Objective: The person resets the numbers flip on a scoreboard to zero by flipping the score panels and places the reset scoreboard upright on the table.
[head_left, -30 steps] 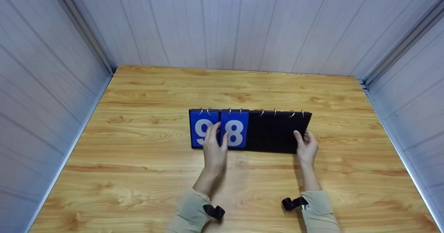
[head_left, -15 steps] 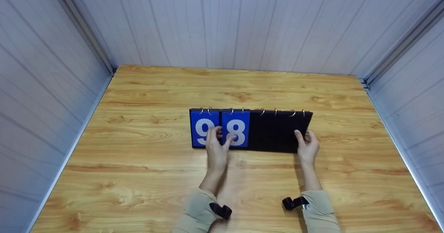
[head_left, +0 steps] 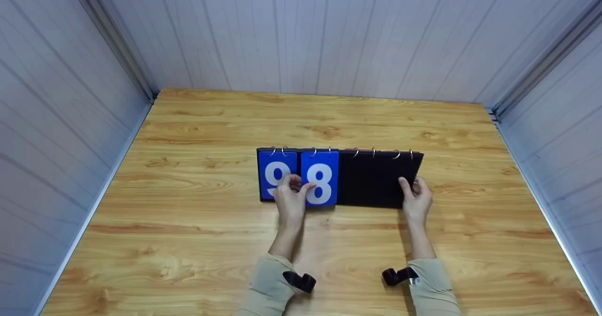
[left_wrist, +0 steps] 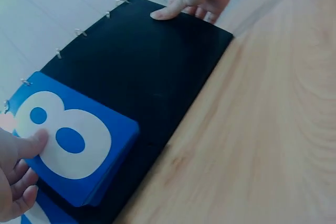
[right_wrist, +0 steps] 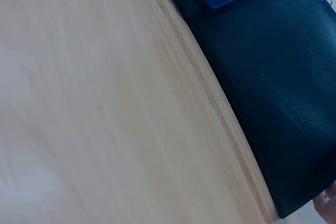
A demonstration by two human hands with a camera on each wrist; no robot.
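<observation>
A black flip scoreboard leans back on the table, metal rings along its top edge. On its left half hang a blue 9 card and a blue stack of cards showing 8. My left hand pinches the left edge of the 8 cards, thumb on the front, other fingers behind; in the left wrist view the cards stand off the board. It covers part of the 9. My right hand grips the board's right edge, thumb in front; its other fingers are partly hidden behind.
The wooden table extends on all sides of the scoreboard. Pale panelled walls enclose it at the back, left and right. Black wrist devices are strapped over both sleeves.
My left hand's thumb and fingers have closed on the 8 cards' left edge, and their lower edge has come forward off the board. My right hand stays put.
</observation>
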